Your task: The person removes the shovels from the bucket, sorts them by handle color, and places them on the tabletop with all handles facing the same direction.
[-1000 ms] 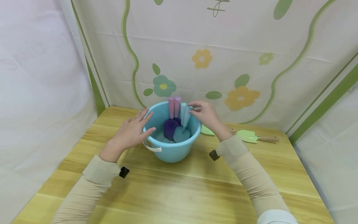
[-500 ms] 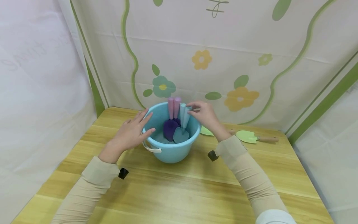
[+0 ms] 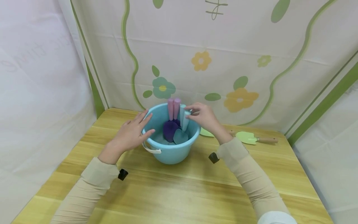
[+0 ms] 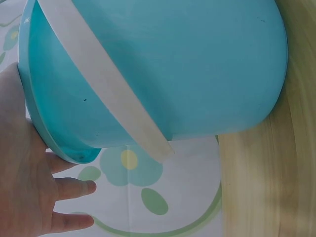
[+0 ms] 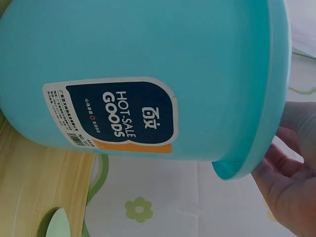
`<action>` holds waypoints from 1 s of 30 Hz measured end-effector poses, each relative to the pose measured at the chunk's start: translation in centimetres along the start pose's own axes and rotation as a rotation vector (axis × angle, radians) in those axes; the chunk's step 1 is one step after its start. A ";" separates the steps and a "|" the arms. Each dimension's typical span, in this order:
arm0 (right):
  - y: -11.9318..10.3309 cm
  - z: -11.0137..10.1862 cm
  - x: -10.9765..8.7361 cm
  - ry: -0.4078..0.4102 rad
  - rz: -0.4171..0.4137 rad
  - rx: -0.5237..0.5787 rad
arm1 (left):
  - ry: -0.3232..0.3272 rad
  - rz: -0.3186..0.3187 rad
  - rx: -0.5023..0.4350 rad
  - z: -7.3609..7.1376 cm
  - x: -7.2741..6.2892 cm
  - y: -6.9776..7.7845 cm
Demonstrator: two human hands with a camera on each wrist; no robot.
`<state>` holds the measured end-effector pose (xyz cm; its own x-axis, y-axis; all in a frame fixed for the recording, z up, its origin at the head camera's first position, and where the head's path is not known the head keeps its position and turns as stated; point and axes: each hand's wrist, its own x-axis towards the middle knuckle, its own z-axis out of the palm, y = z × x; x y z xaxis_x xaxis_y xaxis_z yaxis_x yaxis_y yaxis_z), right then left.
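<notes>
A light blue bucket (image 3: pixel 170 155) stands upright on the wooden table. Spread and fairly straight, the fingers of my left hand (image 3: pixel 130 133) rest on its left rim; the left wrist view shows this hand (image 4: pixel 24 182) beside the rim too. Inside the bucket lean two blue shovels, one with its blade (image 3: pixel 180 137) facing me, and purple shovels (image 3: pixel 170 130) with pink handles (image 3: pixel 171 109). At the right rim, my right hand (image 3: pixel 205 118) pinches the top of the nearer blue handle (image 3: pixel 185 120). In the right wrist view, the bucket wall hides that handle from this hand (image 5: pixel 291 173).
A white carrying handle (image 3: pixel 152 150) hangs on the bucket's front left. Right of the bucket lie a green trowel (image 3: pixel 246 137) with a wooden handle and another green blade (image 3: pixel 206 132), partly behind my right arm. A flowered cloth (image 3: pixel 181 62) hangs behind the table.
The blue handle in my right hand has tipped slightly toward me and down, apart from the other blue handle. My left hand stays at the rim.
</notes>
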<state>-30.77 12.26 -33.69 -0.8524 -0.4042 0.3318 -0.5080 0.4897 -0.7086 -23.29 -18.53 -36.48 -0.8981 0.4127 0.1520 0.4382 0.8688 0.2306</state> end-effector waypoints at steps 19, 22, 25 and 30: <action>-0.8 0.6 -1.0 -0.064 -0.006 0.010 | 0.008 0.001 0.000 0.2 -0.1 0.0; -0.8 0.5 -1.1 -0.054 -0.026 0.020 | 0.013 0.003 -0.004 0.3 -0.1 -0.1; -0.7 0.3 -1.1 -0.037 -0.044 0.034 | 0.015 0.002 -0.008 0.3 -0.1 -0.1; -0.9 -0.2 -1.2 -0.018 -0.063 0.034 | 0.012 0.000 -0.006 0.3 0.0 -0.2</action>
<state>-29.30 12.47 -33.35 -0.8165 -0.4472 0.3650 -0.5555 0.4366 -0.7077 -23.42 -18.60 -36.81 -0.8978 0.4091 0.1632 0.4381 0.8674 0.2360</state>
